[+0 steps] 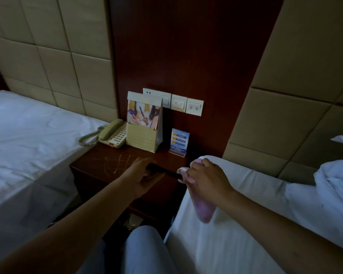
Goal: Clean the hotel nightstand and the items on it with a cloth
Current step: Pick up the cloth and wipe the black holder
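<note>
Left hand reaches over the nightstand, fingers curled around one end of a slim black object, type unclear in dim light. Right hand bunches the pink cloth over its other end, hiding that end; cloth tail hangs against the bed edge.

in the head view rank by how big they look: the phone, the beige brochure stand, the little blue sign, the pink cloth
1. beige brochure stand, clearly the largest.
2. phone and pink cloth: they look alike in size; the cloth is nearer the camera and partly hidden by the right hand, so no ranking.
3. blue sign, the smallest.
</note>
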The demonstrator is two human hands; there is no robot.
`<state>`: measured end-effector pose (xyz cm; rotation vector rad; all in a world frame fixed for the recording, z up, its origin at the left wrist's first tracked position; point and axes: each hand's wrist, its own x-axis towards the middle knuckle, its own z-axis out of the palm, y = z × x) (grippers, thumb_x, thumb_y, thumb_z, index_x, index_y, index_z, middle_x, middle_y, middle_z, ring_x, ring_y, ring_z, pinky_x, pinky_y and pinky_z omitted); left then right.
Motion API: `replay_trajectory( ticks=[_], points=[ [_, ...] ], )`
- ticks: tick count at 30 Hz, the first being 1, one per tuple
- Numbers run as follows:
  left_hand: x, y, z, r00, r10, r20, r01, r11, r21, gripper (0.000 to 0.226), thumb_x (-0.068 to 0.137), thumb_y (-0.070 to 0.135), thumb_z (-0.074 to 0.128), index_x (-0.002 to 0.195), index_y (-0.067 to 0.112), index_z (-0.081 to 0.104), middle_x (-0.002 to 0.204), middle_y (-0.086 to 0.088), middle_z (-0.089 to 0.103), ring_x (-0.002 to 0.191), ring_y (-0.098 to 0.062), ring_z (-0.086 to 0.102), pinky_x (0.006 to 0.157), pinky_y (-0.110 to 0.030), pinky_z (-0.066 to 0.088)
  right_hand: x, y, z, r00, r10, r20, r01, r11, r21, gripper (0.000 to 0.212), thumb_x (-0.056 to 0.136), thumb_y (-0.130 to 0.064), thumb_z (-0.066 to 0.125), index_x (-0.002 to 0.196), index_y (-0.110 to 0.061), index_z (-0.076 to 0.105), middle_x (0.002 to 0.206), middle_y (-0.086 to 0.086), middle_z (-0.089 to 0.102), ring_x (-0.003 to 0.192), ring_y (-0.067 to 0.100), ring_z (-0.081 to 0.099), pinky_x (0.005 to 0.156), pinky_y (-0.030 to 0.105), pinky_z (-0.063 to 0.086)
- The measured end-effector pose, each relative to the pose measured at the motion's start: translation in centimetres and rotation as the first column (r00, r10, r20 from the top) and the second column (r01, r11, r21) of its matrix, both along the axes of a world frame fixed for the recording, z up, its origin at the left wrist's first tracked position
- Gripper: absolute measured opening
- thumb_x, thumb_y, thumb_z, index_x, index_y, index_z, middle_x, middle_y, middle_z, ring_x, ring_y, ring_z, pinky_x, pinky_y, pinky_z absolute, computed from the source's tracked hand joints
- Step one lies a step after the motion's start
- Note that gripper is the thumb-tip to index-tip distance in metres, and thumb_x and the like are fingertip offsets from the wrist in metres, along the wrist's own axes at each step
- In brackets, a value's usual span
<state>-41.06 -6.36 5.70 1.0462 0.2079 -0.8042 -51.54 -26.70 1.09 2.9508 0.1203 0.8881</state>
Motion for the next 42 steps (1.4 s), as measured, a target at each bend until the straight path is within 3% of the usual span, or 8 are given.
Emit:
replay_trajectory(
  ticks=[2, 6, 9, 14, 22, 30, 35, 42],
  points=[
    [0.1, 0.2, -0.4, 1.000, 0.000, -0.022, 0.000, 1.000, -0.006, 0.020, 0.099, 0.020, 0.063, 0.112, 0.005, 0.060, 0.116, -0.024, 0.063, 0.102, -0.032, 0.068, 0.071, -0.039, 0.064, -0.1, -0.3, 0.2, 1.000, 0.017, -0.017, -0.016, 0.999, 0.051, 0.012, 0.089, -0.024, 0.069, 0.077, -0.027, 0.069, 0.077, -0.007, 0.060, 0.080, 0.011, 0.050, 0.068, 0.020, 0.044],
    [0.5, 0.1, -2.3, 0.993, -0.024, 0.117, 0.018, 0.998, 0.054, 0.047, 0.097, 0.034, 0.065, 0.140, 0.021, 0.051, 0.113, -0.020, 0.069, 0.087, -0.027, 0.073, 0.081, -0.042, 0.061, -0.9, -1.6, 1.7, 0.878, -0.081, -0.472, 0.226, 0.939, 0.259, 0.024, 0.095, -0.045, 0.062, 0.083, -0.026, 0.055, 0.084, -0.011, 0.055, 0.085, 0.015, 0.051, 0.065, 0.032, 0.037],
    [-0.7, -0.7, -3.5, 0.946, -0.175, 0.275, 0.087, 0.949, 0.304, 0.037, 0.094, 0.037, 0.069, 0.126, 0.020, 0.064, 0.136, -0.020, 0.061, 0.121, -0.030, 0.063, 0.099, -0.038, 0.051, -1.4, -2.1, 2.6, 0.848, 0.074, -0.525, 0.310, 0.735, 0.603, 0.034, 0.095, -0.042, 0.065, 0.069, -0.025, 0.051, 0.065, -0.010, 0.055, 0.067, 0.007, 0.054, 0.064, 0.028, 0.041],
    [-1.7, -1.7, -4.6, 0.905, -0.284, 0.316, 0.225, 0.951, 0.212, 0.022, 0.094, 0.012, 0.069, 0.115, 0.015, 0.071, 0.117, -0.007, 0.075, 0.107, -0.024, 0.071, 0.087, -0.035, 0.056, -3.1, -3.0, 3.3, 0.809, 0.108, -0.578, 0.438, 0.545, 0.715, 0.035, 0.097, -0.057, 0.056, 0.090, -0.026, 0.072, 0.091, -0.005, 0.073, 0.088, 0.010, 0.067, 0.079, 0.028, 0.051],
    [-3.6, -3.8, -6.1, 0.857, -0.448, 0.254, 0.328, 0.856, 0.400, 0.023, 0.091, 0.011, 0.072, 0.112, 0.020, 0.070, 0.105, -0.001, 0.076, 0.092, -0.014, 0.072, 0.072, -0.026, 0.052, -5.9, -10.3, 2.8, 0.812, -0.281, -0.511, 0.573, 0.552, 0.606, 0.020, 0.090, -0.034, 0.067, 0.078, -0.018, 0.068, 0.077, -0.002, 0.071, 0.079, 0.019, 0.069, 0.072, 0.033, 0.053],
    [-8.1, -8.6, -12.6, 0.775, -0.622, 0.112, 0.461, 0.678, 0.572, 0.031, 0.085, 0.007, 0.078, 0.114, 0.003, 0.068, 0.108, -0.010, 0.074, 0.094, -0.021, 0.071, 0.075, -0.027, 0.059, -7.0, -14.9, 1.5, 0.766, -0.600, -0.231, 0.634, 0.647, 0.423, 0.029, 0.099, -0.043, 0.055, 0.104, -0.017, 0.068, 0.108, 0.008, 0.069, 0.093, 0.032, 0.064, 0.082, 0.035, 0.047],
    [-10.5, -10.8, -16.1, 0.698, -0.709, 0.098, 0.514, 0.592, 0.621, 0.042, 0.077, 0.008, 0.086, 0.115, -0.002, 0.071, 0.108, -0.015, 0.076, 0.102, -0.030, 0.072, 0.101, -0.045, 0.055, -7.2, -15.9, 0.5, 0.756, -0.618, -0.217, 0.637, 0.618, 0.461, 0.037, 0.097, -0.052, 0.052, 0.112, -0.021, 0.066, 0.114, 0.008, 0.067, 0.098, 0.035, 0.062, 0.085, 0.035, 0.047],
    [-11.6, -12.5, -17.0, 0.580, -0.786, 0.213, 0.425, 0.515, 0.744, 0.043, 0.088, 0.021, 0.076, 0.128, 0.012, 0.064, 0.112, -0.003, 0.070, 0.096, -0.019, 0.069, 0.078, -0.027, 0.058, -6.3, -15.0, -1.3, 0.816, -0.524, -0.245, 0.575, 0.687, 0.444, 0.032, 0.095, -0.049, 0.057, 0.112, -0.022, 0.064, 0.111, 0.005, 0.063, 0.096, 0.035, 0.059, 0.081, 0.038, 0.047]
  ],
)
